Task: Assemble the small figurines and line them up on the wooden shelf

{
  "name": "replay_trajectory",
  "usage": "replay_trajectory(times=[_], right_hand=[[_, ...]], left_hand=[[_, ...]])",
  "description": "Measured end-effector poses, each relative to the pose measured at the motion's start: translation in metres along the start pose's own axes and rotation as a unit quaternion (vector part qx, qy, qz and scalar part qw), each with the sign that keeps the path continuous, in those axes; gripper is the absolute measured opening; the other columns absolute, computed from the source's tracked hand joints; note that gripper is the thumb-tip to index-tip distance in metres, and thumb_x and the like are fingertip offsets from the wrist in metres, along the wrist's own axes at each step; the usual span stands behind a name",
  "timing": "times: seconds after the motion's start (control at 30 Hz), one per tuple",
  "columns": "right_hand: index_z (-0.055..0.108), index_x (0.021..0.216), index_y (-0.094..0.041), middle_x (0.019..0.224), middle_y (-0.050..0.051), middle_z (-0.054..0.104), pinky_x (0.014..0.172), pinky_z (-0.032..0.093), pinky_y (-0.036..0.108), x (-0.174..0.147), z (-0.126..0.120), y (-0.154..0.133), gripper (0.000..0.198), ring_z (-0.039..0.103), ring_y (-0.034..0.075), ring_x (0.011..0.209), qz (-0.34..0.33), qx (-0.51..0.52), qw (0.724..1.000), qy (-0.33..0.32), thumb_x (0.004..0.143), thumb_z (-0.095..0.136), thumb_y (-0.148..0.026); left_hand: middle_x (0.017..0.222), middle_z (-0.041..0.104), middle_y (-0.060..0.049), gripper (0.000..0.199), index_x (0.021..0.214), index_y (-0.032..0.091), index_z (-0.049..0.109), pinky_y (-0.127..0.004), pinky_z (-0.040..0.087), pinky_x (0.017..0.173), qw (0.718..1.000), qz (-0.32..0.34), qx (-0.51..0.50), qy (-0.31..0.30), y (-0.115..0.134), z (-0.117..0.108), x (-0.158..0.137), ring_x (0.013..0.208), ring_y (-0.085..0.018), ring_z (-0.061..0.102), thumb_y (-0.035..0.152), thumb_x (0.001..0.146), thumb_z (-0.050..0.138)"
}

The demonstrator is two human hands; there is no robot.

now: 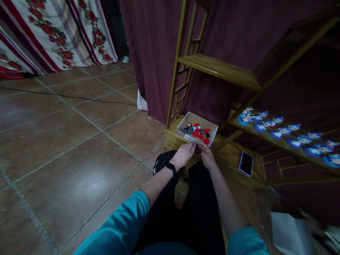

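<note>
My left hand (185,154) and my right hand (207,156) meet just in front of an open cardboard box (184,120). Between their closed fingers is a small dark piece (197,149); its kind is too small to make out, and the fingers partly cover it. Inside the box lie several red discs (206,141), some dark grey discs (190,131) and small black-and-white pieces. A black band circles my left wrist.
The box stands on the low shelf of a wooden rack (223,71). A phone (246,164) lies to the right, below a shelf of blue-and-white figurines (281,131). A black cable (79,97) crosses the tiled floor at left. White paper (288,232) is at lower right.
</note>
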State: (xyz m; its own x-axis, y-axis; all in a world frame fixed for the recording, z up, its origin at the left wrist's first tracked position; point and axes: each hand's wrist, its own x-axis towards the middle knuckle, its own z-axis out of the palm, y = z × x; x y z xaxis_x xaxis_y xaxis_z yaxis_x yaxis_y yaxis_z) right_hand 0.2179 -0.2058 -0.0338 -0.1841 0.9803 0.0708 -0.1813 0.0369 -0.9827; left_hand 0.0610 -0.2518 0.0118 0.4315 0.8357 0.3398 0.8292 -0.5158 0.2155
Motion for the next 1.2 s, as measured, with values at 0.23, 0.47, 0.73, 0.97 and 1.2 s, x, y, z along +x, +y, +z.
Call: replay_trajectory(times=[0.23,0.47,0.73,0.97,1.2], right_hand=[[0.063,0.093,-0.022,0.091,0.002,0.067,0.073,0.047,0.029,-0.001,0.003,-0.004,0.034,0.059,0.018,0.085,0.034,0.014,0.999,0.014,0.059,0.066,-0.018],[0.066,0.091,-0.019,0.088,0.004,0.066,0.068,0.050,0.032,0.003,0.006,-0.008,0.028,0.061,0.015,0.072,0.084,0.087,0.992,0.042,0.067,0.068,-0.034],[0.064,0.093,-0.019,0.086,0.004,0.066,0.075,0.050,0.035,0.002,0.012,-0.013,0.033,0.061,0.015,0.073,0.069,0.158,0.985,0.028,0.064,0.072,-0.033],[0.061,0.092,-0.021,0.086,0.001,0.064,0.073,0.048,0.031,0.003,0.011,-0.011,0.039,0.062,0.015,0.073,0.057,0.155,0.985,0.041,0.056,0.077,-0.029],[0.058,0.091,-0.020,0.077,-0.002,0.063,0.069,0.046,0.029,0.004,0.008,-0.010,0.042,0.061,0.013,0.068,0.049,0.131,0.989,0.043,0.055,0.076,-0.030]], left_hand=[[0.109,0.055,-0.013,0.046,0.125,0.019,0.046,-0.030,0.039,0.080,0.976,-0.077,-0.200,0.033,-0.008,0.012,0.004,0.092,-0.022,0.054,0.015,0.080,0.048],[0.061,0.055,-0.001,0.016,0.074,0.014,0.064,-0.026,0.038,0.060,0.877,-0.175,-0.447,0.019,-0.028,0.027,0.027,0.059,-0.014,0.050,0.029,0.068,0.066],[0.075,0.066,-0.006,0.030,0.089,0.012,0.067,-0.023,0.041,0.063,0.684,-0.248,-0.683,-0.054,-0.029,0.024,0.033,0.064,-0.012,0.056,0.029,0.066,0.070],[0.087,0.067,-0.008,0.023,0.093,0.013,0.066,-0.027,0.046,0.076,0.582,-0.302,-0.755,-0.032,-0.025,0.025,0.032,0.077,-0.013,0.061,0.014,0.070,0.066],[0.097,0.067,-0.011,0.024,0.096,0.012,0.065,-0.032,0.044,0.086,0.537,-0.302,-0.785,-0.069,-0.027,0.022,0.031,0.089,-0.016,0.062,0.008,0.074,0.059]])
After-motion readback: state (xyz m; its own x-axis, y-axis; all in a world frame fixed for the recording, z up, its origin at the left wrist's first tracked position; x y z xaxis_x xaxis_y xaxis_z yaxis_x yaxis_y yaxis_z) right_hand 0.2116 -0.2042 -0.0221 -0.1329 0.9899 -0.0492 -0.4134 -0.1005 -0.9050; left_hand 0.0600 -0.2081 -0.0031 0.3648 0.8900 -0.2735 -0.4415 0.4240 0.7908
